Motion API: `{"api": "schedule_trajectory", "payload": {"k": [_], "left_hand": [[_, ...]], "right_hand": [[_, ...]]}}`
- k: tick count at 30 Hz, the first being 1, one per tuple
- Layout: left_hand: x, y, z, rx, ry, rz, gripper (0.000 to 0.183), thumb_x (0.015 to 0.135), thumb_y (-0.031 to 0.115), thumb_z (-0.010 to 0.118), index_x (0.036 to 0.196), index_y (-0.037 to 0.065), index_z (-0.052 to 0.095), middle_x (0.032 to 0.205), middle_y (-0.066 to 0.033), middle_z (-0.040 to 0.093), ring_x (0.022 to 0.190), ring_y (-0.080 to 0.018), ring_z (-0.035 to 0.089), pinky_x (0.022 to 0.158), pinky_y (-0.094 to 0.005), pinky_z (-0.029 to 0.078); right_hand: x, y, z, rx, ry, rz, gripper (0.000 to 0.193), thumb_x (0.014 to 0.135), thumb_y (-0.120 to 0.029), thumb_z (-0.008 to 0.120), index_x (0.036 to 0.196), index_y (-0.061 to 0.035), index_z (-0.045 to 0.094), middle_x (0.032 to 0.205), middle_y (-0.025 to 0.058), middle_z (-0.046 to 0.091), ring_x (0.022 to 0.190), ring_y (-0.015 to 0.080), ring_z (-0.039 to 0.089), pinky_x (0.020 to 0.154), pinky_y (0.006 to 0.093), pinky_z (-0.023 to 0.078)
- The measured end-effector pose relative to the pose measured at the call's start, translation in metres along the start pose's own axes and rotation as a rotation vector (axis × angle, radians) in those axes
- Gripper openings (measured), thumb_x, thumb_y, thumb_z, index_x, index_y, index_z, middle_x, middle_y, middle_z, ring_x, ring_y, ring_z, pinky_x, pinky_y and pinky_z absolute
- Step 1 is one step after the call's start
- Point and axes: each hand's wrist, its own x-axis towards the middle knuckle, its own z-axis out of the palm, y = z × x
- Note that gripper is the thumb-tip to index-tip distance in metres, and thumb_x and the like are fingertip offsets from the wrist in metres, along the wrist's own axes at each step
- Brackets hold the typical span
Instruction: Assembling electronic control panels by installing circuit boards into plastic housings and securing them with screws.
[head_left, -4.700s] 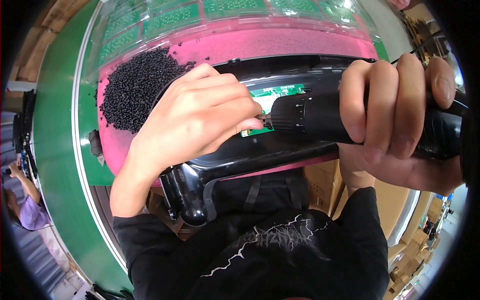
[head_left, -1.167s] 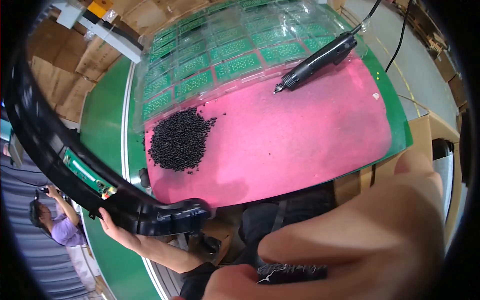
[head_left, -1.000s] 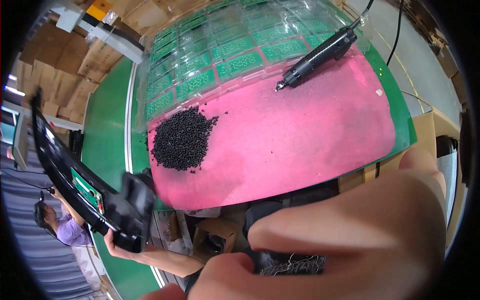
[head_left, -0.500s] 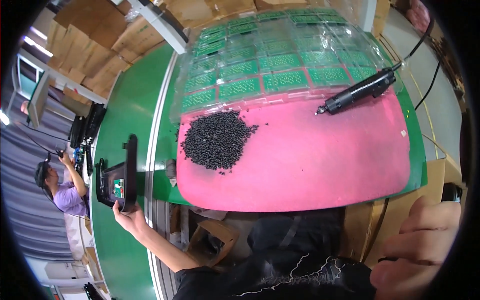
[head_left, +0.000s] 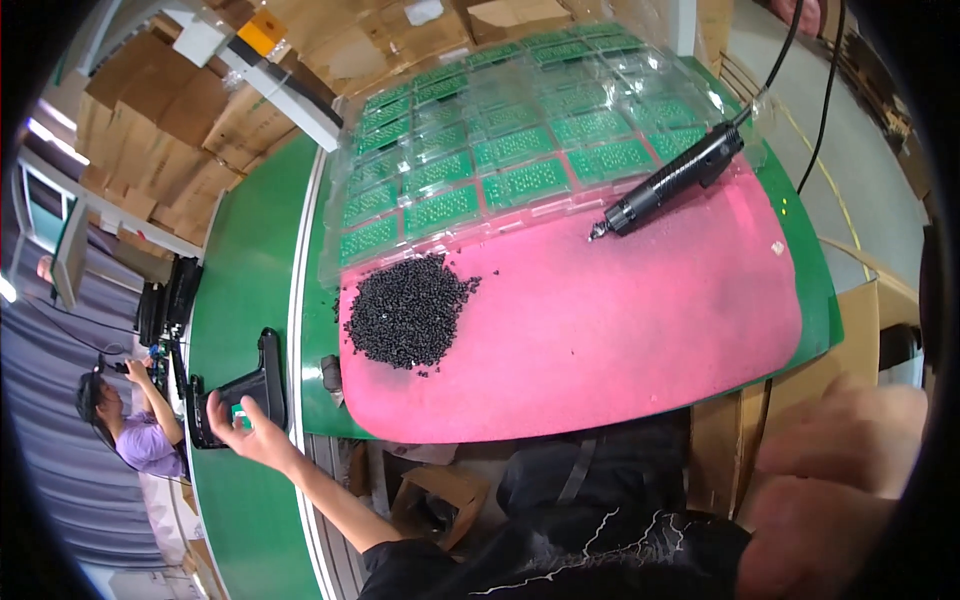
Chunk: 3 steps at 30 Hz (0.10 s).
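Observation:
My left hand [head_left: 250, 436] is open, its fingers spread at the near edge of a black plastic housing [head_left: 268, 378]. The housing rests on the green conveyor, and a small green circuit board [head_left: 238, 413] shows inside it, partly behind my fingers. Close to the camera at lower right, my right hand [head_left: 835, 475] is curled and blurred; whatever it may hold is hidden. On the pink mat [head_left: 600, 340] lie a pile of small black screws [head_left: 408, 312] and a black electric screwdriver [head_left: 675, 185] with its tip toward the pile.
Clear plastic trays of green circuit boards [head_left: 520, 180] cover the mat's far side. A metal rail [head_left: 302, 250] divides the green conveyor [head_left: 235, 240] from the mat's table. Cardboard boxes [head_left: 150, 110] stack behind. A co-worker in purple [head_left: 148, 440] works at far left. An open carton [head_left: 440, 495] stands below.
My left hand has let go of the black housing, which now sits lower on the conveyor, and its fingers have spread. My right hand stays at lower right, more blurred. The view has shifted.

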Motion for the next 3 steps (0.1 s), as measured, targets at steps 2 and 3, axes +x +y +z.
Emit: {"api": "schedule_trajectory", "payload": {"k": [2, 3], "left_hand": [[-0.003, 0.024, 0.032, -0.299, -0.240, 0.003, 0.042, 0.097, 0.006, 0.063, 0.138, 0.004, 0.054, 0.132, -0.0097, 0.058, 0.119, -0.0205, 0.055, 0.103, -0.0365, 0.042], [-0.006, 0.012, 0.023, -0.393, -0.355, -0.004, 0.042, 0.099, 0.008, 0.062, 0.139, 0.006, 0.053, 0.133, -0.0098, 0.058, 0.122, -0.0235, 0.054, 0.107, -0.0389, 0.039]], "right_hand": [[0.020, -0.007, -0.003, -0.073, 0.014, 0.043, 0.039, 0.064, -0.030, 0.083, 0.097, -0.0137, 0.071, 0.098, 0.0067, 0.068, 0.091, 0.0209, 0.063, 0.060, 0.0475, 0.052], [0.057, -0.003, 0.015, -0.054, 0.013, 0.033, 0.040, 0.064, -0.030, 0.083, 0.098, -0.0138, 0.071, 0.098, 0.0067, 0.068, 0.092, 0.0210, 0.063, 0.060, 0.0480, 0.052]]}}
